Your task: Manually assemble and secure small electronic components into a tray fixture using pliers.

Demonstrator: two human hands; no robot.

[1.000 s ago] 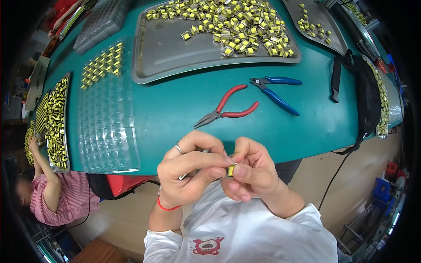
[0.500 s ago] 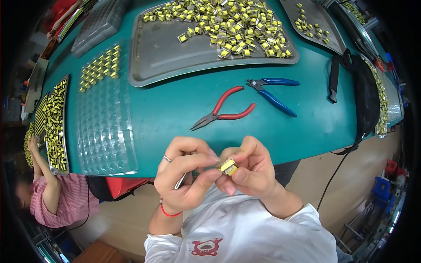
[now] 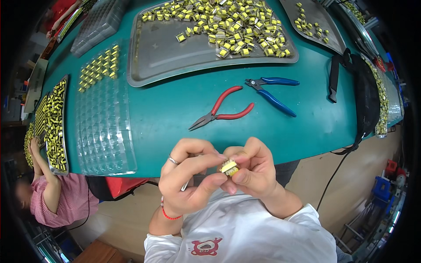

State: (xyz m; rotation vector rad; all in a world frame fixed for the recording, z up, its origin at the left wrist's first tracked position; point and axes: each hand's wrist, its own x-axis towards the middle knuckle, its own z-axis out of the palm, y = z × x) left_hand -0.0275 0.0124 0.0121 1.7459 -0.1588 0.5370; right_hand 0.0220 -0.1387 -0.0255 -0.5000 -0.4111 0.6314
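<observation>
My right hand (image 3: 256, 168) pinches a small transformer (image 3: 229, 167) with yellow tape and a row of metal pins between thumb and fingers. Close against it on the left, my left hand (image 3: 186, 173) has its thumb and index finger bent toward the part. A slim metal tool (image 3: 184, 186) sticks out of the left palm; its kind is hidden by the fingers. Beyond my hands on the green table (image 3: 162, 118) lie red-handled pliers (image 3: 215, 115), spread apart, and blue-handled cutters (image 3: 263, 85).
A large metal tray (image 3: 171, 55) at the back holds many such transformers. Left of it lies a clear blister tray (image 3: 105, 127), partly filled. A second metal tray (image 3: 322, 26) and a black bag (image 3: 366, 87) are on the right. Far left, a co-worker (image 3: 63, 197) sits beside another loaded tray (image 3: 66, 127).
My left hand has shifted slightly right, nearer the transformer. The transformer is turned a little in my right fingers. The tools on the table stay put.
</observation>
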